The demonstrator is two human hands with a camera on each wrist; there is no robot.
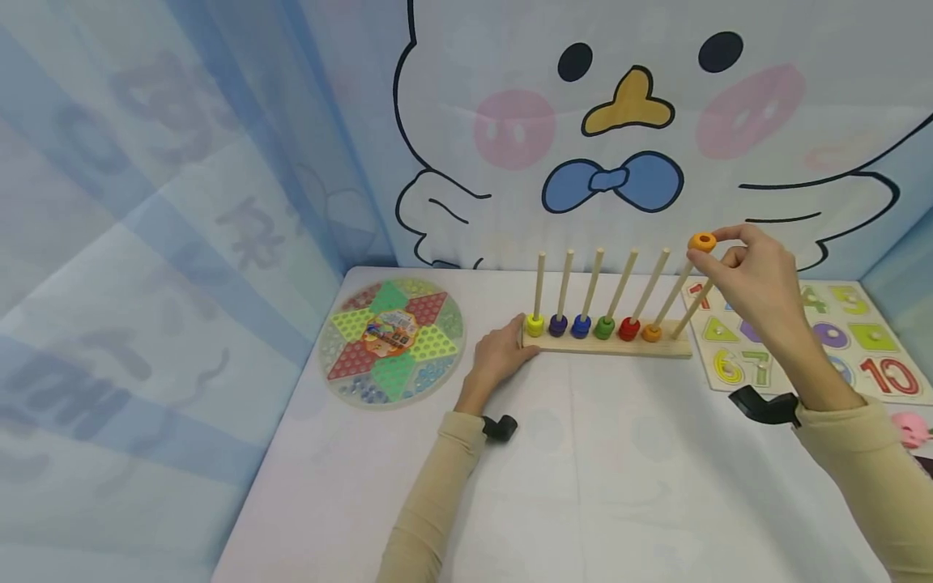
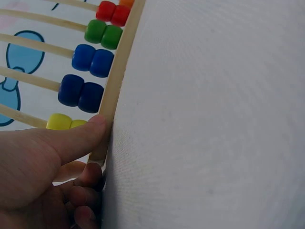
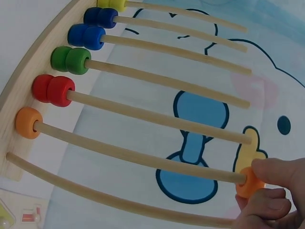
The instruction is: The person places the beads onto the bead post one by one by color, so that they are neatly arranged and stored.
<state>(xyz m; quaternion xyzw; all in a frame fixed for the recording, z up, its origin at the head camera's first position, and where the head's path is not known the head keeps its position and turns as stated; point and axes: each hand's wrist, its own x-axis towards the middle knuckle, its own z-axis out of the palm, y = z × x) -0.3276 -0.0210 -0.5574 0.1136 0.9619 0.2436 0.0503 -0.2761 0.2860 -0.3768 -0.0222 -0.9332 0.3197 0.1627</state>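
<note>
A wooden peg rack (image 1: 608, 346) stands on the white table with a row of upright pegs. Pairs of beads sit low on its yellow, purple, blue, green and red (image 3: 53, 90) pegs. One orange bead (image 3: 29, 122) lies at the foot of the sixth peg, and the last peg (image 3: 119, 199) is bare. My left hand (image 1: 499, 354) grips the rack's left end, thumb along the front edge and fingers curled behind. Between thumb and fingers, my right hand (image 1: 761, 279) pinches another orange bead (image 3: 250, 182) right at the tip of the sixth peg.
Left of the rack lies a round Chinese checkers board (image 1: 392, 340). A number and shape puzzle board (image 1: 794, 344) is under and beyond my right forearm. A pink toy (image 1: 911, 429) sits at the right edge. Behind the table hangs a printed curtain (image 1: 466, 162).
</note>
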